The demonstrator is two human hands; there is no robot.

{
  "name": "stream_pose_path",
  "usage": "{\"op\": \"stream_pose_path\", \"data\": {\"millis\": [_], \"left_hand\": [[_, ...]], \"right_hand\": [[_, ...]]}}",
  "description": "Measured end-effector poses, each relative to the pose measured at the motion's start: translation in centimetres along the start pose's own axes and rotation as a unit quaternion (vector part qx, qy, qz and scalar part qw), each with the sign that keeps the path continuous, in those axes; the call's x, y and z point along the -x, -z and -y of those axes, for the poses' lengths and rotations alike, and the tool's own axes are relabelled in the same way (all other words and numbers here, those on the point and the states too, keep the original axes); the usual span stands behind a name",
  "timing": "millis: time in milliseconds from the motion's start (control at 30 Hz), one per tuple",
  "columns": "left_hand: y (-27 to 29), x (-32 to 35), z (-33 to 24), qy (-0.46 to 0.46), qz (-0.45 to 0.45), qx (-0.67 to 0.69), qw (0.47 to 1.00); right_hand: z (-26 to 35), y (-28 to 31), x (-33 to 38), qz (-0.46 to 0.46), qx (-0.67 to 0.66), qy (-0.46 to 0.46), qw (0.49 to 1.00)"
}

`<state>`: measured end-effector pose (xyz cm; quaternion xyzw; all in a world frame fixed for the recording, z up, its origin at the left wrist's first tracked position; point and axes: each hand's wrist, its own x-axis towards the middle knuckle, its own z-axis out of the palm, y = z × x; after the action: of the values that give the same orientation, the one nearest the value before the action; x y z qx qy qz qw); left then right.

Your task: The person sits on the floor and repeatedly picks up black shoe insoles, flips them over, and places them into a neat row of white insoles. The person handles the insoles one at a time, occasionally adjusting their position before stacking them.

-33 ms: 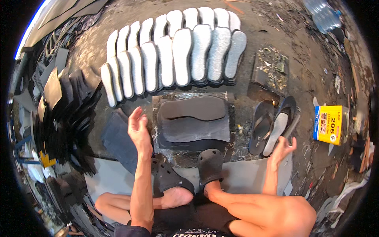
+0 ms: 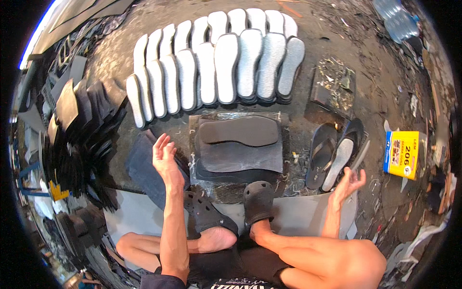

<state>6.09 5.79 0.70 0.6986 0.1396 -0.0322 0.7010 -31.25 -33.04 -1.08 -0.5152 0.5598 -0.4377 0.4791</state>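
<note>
Dark sole (image 2: 240, 130): between left hand (image 2: 166, 156) and right hand (image 2: 345, 187), slightly forward | both part-open, 0 items held

Dk sole (image 2: 239, 131), smooth w/ rounded ends, lies flat, crosswise, partly over a grey pc (image 2: 240, 158) w/ curved lower edge, both on board (image 2: 228, 189). Dk bluish sheet (image 2: 143, 164) flat on ground, L of board. Blk flip-flops (image 2: 317, 166) R of it, side by side, R one w/ pale footbed.
</note>
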Motion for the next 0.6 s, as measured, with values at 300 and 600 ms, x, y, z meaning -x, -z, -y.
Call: {"op": "stream_pose_path", "data": {"millis": [300, 600], "left_hand": [[-0.8, 8.5, -1.6, 0.016, 0.109, 0.034, 0.993], [-0.8, 11.5, -3.3, 0.148, 0.121, 0.132, 0.973]], "right_hand": [[10.6, -6.4, 4.4, 0.319, -0.067, -0.031, 0.945], [8.1, -12.2, 9.5, 0.551, -0.008, -0.216, 0.806]]}}
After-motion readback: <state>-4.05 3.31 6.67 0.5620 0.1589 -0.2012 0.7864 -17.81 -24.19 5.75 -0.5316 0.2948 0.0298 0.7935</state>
